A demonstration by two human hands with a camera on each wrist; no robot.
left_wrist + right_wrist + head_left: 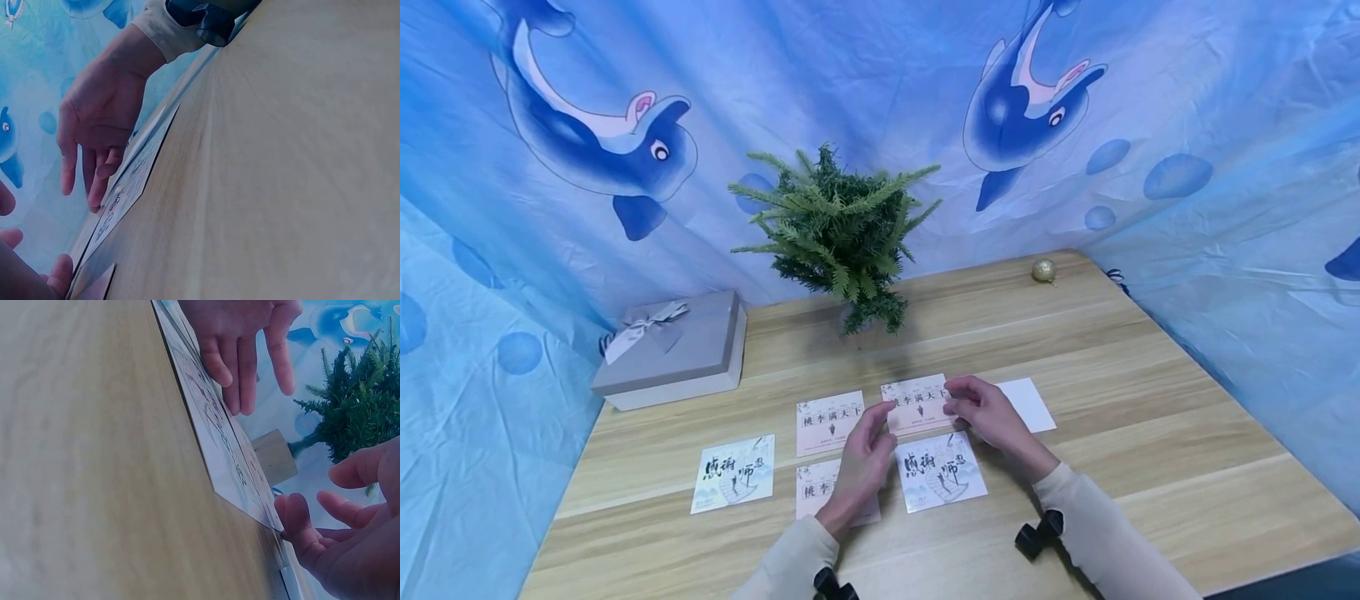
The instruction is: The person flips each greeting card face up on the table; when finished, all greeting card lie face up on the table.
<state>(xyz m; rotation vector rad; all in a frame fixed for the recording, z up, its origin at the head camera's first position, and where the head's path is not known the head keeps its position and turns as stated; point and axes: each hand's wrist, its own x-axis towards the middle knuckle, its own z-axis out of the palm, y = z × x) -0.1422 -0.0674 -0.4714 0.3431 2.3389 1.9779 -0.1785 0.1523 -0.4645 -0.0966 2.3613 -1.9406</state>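
Note:
A pink card with black characters (919,400) lies on the table between both hands. My left hand (867,458) has its fingertips at that card's left edge, fingers loosely bent. At its right edge are the fingertips of my right hand (992,417), thumb and fingers apart. A second pink card (827,429) lies left of it, and a third pink card (811,500) is partly hidden by my left wrist. Below the middle card is a white card with brush lettering (943,483); a matching white card (732,475) lies at the far left. A blank white card (1030,404) shows behind the right hand.
A small artificial fir tree (842,225) stands at the back of the wooden table (1150,433). A grey gift box with a ribbon (700,342) sits at the back left, a gold ball ornament (1043,270) at the back right. A blue dolphin-print curtain (865,83) hangs behind.

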